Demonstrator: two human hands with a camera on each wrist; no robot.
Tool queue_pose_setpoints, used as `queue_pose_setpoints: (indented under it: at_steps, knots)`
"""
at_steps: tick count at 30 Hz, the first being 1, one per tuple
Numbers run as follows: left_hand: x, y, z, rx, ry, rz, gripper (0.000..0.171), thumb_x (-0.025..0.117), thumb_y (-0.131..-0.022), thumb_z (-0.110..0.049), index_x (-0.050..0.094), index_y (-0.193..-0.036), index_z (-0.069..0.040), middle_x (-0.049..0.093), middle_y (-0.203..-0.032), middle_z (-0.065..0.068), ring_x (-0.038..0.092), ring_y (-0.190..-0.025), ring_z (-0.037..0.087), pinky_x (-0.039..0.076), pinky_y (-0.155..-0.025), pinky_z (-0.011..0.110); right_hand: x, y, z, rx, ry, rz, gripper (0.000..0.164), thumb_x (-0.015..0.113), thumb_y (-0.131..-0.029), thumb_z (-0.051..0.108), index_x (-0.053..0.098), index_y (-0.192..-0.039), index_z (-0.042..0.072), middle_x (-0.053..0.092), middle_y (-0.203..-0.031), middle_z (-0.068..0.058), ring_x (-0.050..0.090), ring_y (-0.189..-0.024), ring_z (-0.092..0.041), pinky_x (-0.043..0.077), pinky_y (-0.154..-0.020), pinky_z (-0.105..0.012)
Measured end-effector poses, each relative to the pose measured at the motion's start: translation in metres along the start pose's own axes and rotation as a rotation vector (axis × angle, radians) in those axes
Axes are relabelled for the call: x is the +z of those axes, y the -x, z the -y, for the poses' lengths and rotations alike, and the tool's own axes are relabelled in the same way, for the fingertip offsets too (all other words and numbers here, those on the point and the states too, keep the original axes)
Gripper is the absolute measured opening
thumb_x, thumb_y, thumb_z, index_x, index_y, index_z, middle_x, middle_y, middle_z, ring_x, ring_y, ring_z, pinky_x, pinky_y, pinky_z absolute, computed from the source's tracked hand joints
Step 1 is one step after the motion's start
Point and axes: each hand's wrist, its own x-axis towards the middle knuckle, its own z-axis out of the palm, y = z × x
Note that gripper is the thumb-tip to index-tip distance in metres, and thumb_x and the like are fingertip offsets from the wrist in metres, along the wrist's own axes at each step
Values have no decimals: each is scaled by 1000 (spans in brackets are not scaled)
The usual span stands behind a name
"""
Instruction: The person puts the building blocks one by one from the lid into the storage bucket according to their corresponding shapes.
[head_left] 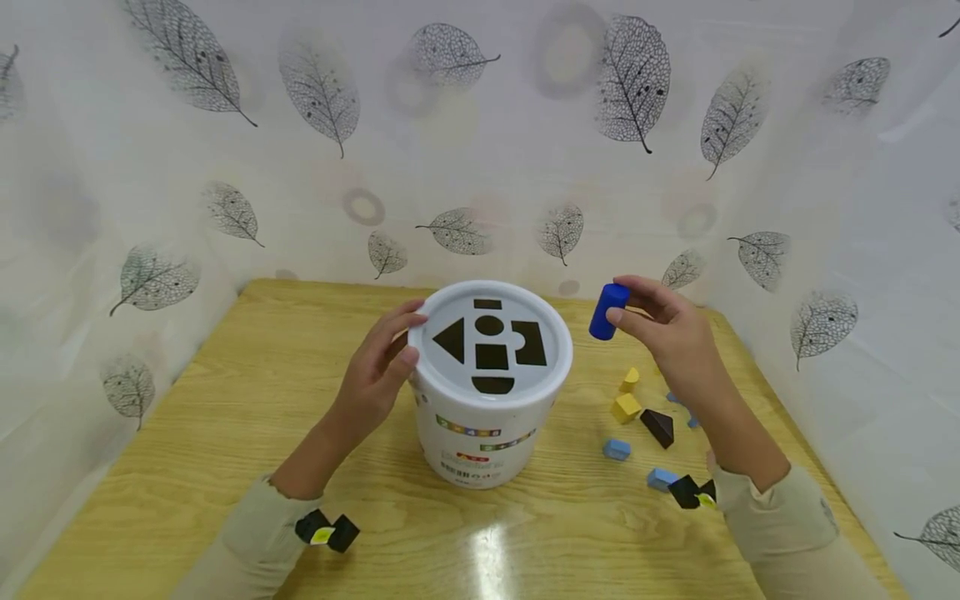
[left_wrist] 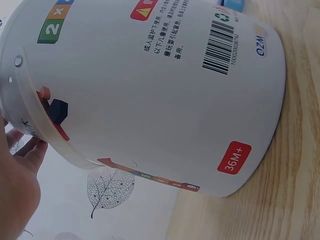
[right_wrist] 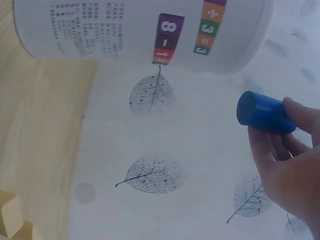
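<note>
A white bucket (head_left: pixel 480 442) stands on the wooden table, its lid (head_left: pixel 450 379) cut with several dark shaped holes, among them a round one, a triangle and a square. On the left edge of the lid rests my left hand (head_left: pixel 375 358), fingers over the rim and thumb at the near side. To the right of the bucket, my right hand (head_left: pixel 671 333) pinches a dark blue cylinder block (head_left: pixel 608 312) between thumb and fingers, raised above the table and slightly tilted. The right wrist view shows the same blue cylinder (right_wrist: pixel 267 112) with one flat end facing the bucket.
Loose blocks lie right of the bucket: a yellow cube (head_left: pixel 626 408), a yellow half-round block (head_left: pixel 630 380), a dark triangular block (head_left: pixel 658 427) and light blue blocks (head_left: pixel 617 450), some partly behind the right forearm. A leaf-patterned curtain (head_left: pixel 487 167) hangs behind the wooden table (head_left: pixel 300 350).
</note>
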Motion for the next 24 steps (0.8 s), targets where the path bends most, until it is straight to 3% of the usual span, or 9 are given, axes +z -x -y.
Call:
queue_pose_setpoints:
  at_steps: [5, 8, 15, 24]
  knots:
    - [0, -1, -2, -28, 36, 3, 38, 45, -105, -9, 45, -142, 0, 34, -160, 12, 44, -143, 35, 46, -110, 31, 10, -6, 17, -104, -137, 16, 53, 71, -95, 23, 54, -143, 8, 60, -131, -6, 60, -119, -17, 54, -94, -16]
    - [0, -1, -2, -27, 46, 5, 38, 45, -105, -7, 45, -142, 1, 33, -160, 13, 43, -143, 37, 46, -111, 31, 20, -12, 24, -140, -163, 56, 51, 72, -95, 20, 56, -142, 9, 62, -130, -7, 62, -118, -16, 54, -95, -18]
    - [1, 0, -1, -14, 68, 9, 38, 44, -104, -4, 44, -142, 2, 33, -160, 15, 43, -142, 39, 46, -111, 32, 45, -24, 35, -160, -113, 151, 48, 71, -95, 22, 58, -140, 11, 58, -137, -8, 61, -121, -18, 55, -97, -22]
    - [0, -1, -1, -42, 96, 9, 38, 44, -104, -5, 43, -141, 2, 31, -160, 13, 41, -144, 39, 46, -110, 32, 72, -37, 40, -129, -86, 247, 51, 74, -93, 25, 56, -139, 13, 61, -133, -7, 65, -118, -23, 58, -96, -35]
